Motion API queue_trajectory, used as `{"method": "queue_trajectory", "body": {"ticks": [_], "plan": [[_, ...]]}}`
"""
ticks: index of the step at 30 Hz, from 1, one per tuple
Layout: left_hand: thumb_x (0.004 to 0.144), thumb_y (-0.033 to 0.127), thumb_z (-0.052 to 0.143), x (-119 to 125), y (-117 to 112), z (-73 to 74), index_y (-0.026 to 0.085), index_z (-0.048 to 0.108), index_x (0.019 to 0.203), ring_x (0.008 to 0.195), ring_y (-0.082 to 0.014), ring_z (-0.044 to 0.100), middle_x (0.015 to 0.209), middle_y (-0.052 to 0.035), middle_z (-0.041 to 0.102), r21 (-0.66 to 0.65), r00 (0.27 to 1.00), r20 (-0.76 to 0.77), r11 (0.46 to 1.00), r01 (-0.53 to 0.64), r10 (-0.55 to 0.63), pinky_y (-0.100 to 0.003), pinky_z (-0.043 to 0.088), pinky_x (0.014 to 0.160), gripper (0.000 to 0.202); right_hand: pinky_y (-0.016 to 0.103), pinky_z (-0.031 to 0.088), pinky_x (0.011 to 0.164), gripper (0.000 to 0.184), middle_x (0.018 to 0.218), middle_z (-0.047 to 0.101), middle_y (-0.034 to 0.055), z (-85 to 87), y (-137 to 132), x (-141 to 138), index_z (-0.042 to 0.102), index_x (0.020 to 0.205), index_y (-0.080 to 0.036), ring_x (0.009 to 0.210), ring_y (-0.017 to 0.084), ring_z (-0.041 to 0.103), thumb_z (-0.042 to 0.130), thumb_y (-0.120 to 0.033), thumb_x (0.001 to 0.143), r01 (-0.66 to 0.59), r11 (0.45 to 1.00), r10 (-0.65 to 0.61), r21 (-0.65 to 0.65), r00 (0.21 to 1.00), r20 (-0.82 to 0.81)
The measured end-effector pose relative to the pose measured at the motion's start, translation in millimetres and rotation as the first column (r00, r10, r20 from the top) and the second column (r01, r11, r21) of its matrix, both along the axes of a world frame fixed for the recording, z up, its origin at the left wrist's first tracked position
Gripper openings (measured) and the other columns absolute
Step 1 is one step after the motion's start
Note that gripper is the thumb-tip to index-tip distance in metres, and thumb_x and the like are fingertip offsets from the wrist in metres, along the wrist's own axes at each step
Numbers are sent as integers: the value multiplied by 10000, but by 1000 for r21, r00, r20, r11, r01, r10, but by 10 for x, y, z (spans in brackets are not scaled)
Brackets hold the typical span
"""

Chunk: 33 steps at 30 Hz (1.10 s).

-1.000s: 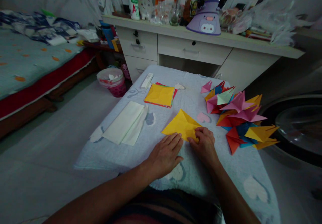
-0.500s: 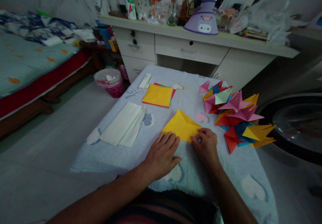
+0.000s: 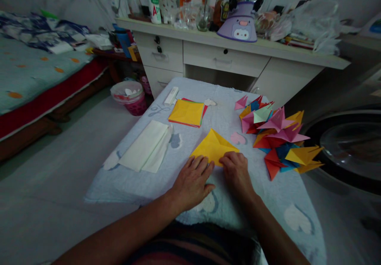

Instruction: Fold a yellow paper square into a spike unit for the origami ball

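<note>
A yellow sheet of origami paper (image 3: 214,145), folded to a point at its far side, lies flat on the cloth-covered table. My left hand (image 3: 193,181) rests open, its fingertips pressing the paper's near left edge. With its fingers bent together, my right hand (image 3: 237,173) touches the near edge just right of the left fingertips; whether it pinches the paper is hidden. Beyond lies a stack of square paper (image 3: 187,113) with a yellow sheet on top. On the right stand several folded paper cranes (image 3: 279,134) in pink, red, yellow and blue.
A folded pale cloth or tissue (image 3: 146,146) and a small white box (image 3: 171,96) lie at the table's left. Past the table stands a white cabinet (image 3: 226,58). A pink bin (image 3: 131,98) is on the floor, a washing machine door (image 3: 351,146) at right.
My right hand has slid left along the paper's near edge, closer to my left hand. The left hand and the paper stay in place.
</note>
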<state>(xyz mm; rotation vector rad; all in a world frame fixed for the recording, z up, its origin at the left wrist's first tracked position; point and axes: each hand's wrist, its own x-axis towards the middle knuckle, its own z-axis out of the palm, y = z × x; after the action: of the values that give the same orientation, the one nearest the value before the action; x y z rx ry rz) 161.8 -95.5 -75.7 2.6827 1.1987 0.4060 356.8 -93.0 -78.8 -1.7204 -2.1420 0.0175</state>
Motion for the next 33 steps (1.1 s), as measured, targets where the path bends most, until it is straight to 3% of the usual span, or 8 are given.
{"method": "queue_trajectory", "body": {"ticks": [2, 6, 13, 22, 33], "plan": [[845, 487, 628, 6, -5, 5, 186, 456, 1364, 1290, -298, 424, 1353, -103, 521, -3, 1000, -5, 1000, -5, 5, -492, 284, 1135, 624, 353, 367, 810, 246, 969, 641, 62, 29, -4, -36, 678, 952, -216, 896, 217, 508, 469, -103, 887, -135, 988, 134, -80, 991, -12], [868, 478, 599, 33, -58, -39, 149, 441, 1379, 1339, -303, 400, 1413, -138, 485, 19, 999, -24, 999, -29, 29, -474, 289, 1142, 628, 343, 376, 827, 232, 973, 648, 75, 63, -6, -72, 671, 958, -190, 894, 213, 530, 466, -101, 892, -180, 973, 184, -146, 983, 11], [890, 449, 559, 76, -132, -162, 77, 427, 1386, 1398, -311, 359, 1485, -192, 418, 53, 997, -40, 997, -61, 63, -444, 302, 1148, 634, 329, 381, 842, 205, 1029, 647, 61, 116, -74, -100, 649, 1002, -214, 930, 209, 541, 500, -114, 903, -151, 971, 173, -184, 979, 110], [866, 538, 560, -71, -139, -115, 72, 444, 1381, 1386, -312, 380, 1471, -200, 438, 65, 989, -82, 991, -119, 124, -439, 337, 1127, 704, 346, 411, 900, 267, 1135, 615, 98, 194, -176, -228, 610, 1157, -205, 1025, 235, 540, 491, -162, 921, -87, 972, 136, -220, 966, 220], [852, 581, 563, -284, -130, -51, 78, 490, 1352, 1320, -318, 461, 1432, -201, 487, 125, 972, -155, 980, -156, 174, -439, 369, 1085, 713, 373, 435, 893, 385, 1127, 598, 113, 235, -206, -313, 553, 1305, -242, 1007, 252, 534, 497, -224, 924, -46, 973, 106, -226, 959, 261]]}}
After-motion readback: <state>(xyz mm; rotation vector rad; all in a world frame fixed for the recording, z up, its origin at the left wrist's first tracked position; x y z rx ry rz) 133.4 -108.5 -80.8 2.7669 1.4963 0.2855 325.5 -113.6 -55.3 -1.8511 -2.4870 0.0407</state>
